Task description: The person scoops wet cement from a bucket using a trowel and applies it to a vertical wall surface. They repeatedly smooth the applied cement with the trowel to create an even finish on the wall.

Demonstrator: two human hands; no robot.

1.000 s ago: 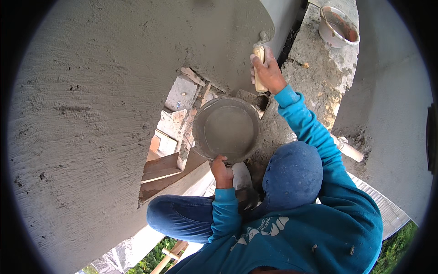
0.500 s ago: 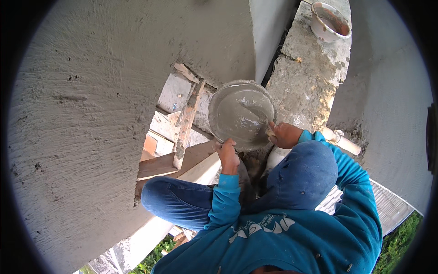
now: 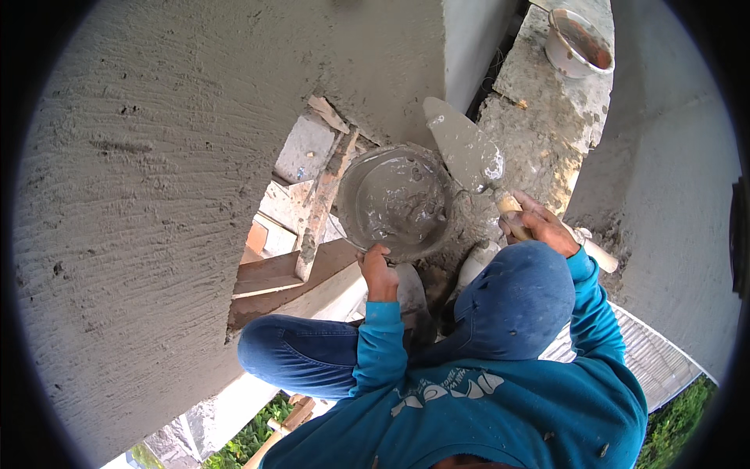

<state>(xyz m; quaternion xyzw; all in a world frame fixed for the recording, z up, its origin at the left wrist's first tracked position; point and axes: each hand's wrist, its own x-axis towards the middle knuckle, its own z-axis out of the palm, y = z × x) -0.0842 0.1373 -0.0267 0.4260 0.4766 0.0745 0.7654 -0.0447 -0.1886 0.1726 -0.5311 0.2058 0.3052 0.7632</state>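
A round bucket point(image 3: 349, 187) of wet grey mortar point(image 3: 394, 199) stands in front of my feet. My left hand point(image 3: 378, 272) grips its near rim, fingers curled over the edge. To the right, my right hand point(image 3: 539, 224) is closed round the wooden handle of a trowel point(image 3: 466, 147). The trowel's broad, leaf-shaped blade is raised beside the bucket, pointing away and to the left, coated with grey mortar and wet shiny spots. Inside the bucket the mortar surface is uneven, with lumps at its right side.
A mortar-covered plank point(image 3: 539, 117) runs away at the right, bearing a white tub point(image 3: 578, 47) at its far end. A rough plastered wall point(image 3: 148, 203) fills the left. Wooden pieces point(image 3: 324, 207) cross an opening beside the bucket. Another grey wall point(image 3: 672, 180) rises right.
The trowel has come up out of the bucket and moved right with my right hand, its blade now in plain view. My left hand stays on the rim; the bucket sits slightly further left.
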